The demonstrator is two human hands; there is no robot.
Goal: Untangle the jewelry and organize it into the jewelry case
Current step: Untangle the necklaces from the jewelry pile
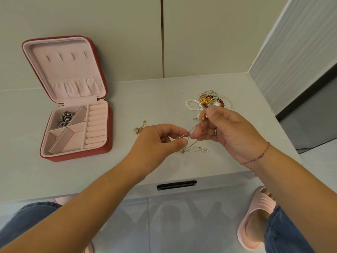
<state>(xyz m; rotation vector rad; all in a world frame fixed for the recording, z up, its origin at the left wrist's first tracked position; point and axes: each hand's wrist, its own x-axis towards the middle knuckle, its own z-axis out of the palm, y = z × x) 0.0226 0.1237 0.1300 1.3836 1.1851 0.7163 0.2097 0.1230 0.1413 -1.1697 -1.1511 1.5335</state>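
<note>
I see a pale grey tabletop (164, 106). At nine o'clock on it sits the open red jewelry case (76, 155), lid tipped back. At two o'clock lies a tangled heap of jewelry (209, 101). Near the middle rests a small gold and silver piece (139, 129); at its four o'clock, a silver chain (197, 149) trails on the surface.

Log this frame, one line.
untangling | left hand: pinches silver chain | right hand: pinches same chain | jewelry case: open | tangled pile: on counter
</note>
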